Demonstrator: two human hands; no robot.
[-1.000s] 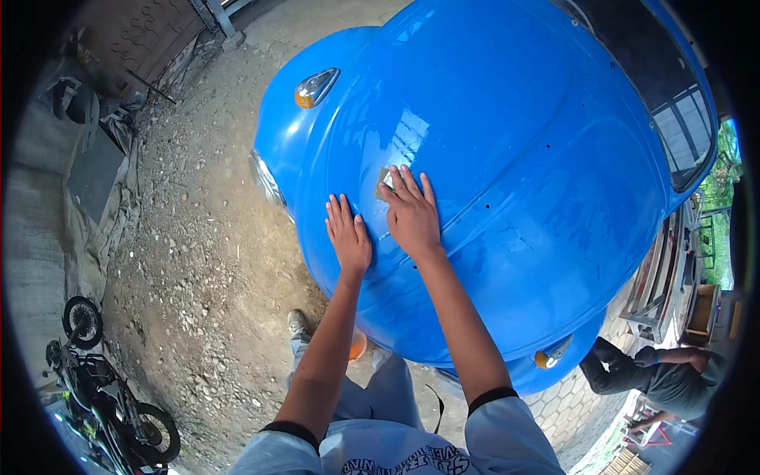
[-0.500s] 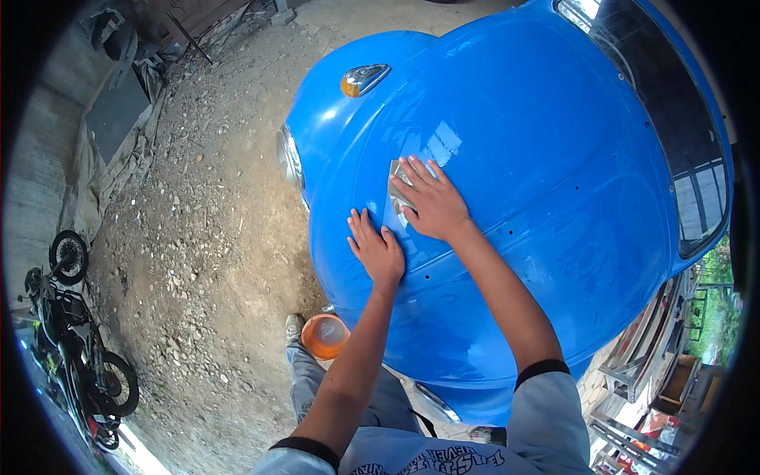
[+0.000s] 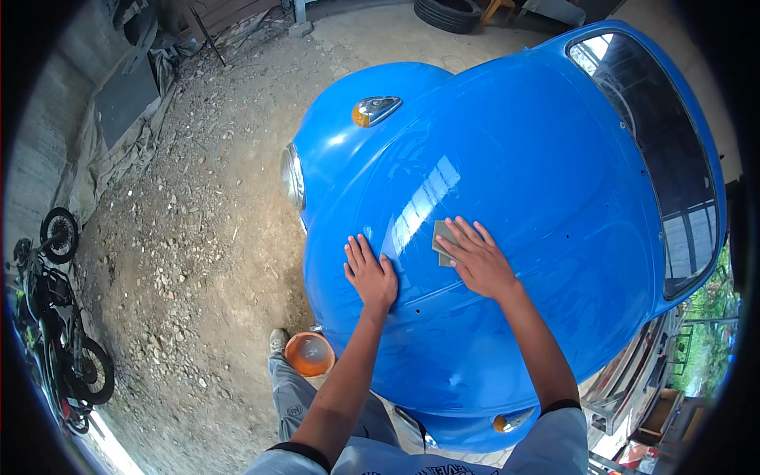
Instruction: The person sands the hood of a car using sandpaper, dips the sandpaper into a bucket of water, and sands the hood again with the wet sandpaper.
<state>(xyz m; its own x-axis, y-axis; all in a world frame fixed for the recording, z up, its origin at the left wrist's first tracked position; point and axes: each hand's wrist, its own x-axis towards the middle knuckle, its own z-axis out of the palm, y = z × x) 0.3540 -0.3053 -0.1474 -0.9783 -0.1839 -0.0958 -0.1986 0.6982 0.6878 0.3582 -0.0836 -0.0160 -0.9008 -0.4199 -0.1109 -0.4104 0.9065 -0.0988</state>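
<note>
Beneath my outstretched fingers is the blue car hood point(image 3: 538, 142), wet and shiny in patches. My right hand point(image 3: 481, 264) lies on it, pressing a small greyish-tan piece of sandpaper point(image 3: 443, 252) against the paint. Part of the sandpaper is hidden under the fingers. My left hand point(image 3: 372, 277) rests flat on the paint nearer the front of the car, fingers spread, with nothing in it.
An orange bucket point(image 3: 309, 354) with cloudy liquid stands by my shoe point(image 3: 279, 341). A chrome-rimmed headlight point(image 3: 293, 178) and a turn signal point(image 3: 375, 111) stick out of the fender. A motorcycle point(image 3: 63, 317) stands at left; a tire point(image 3: 447, 13) lies at the back.
My right hand has slid the sandpaper to the right and nearer to me across the hood. My left hand stays flat on the paint. The whole view has shifted slightly.
</note>
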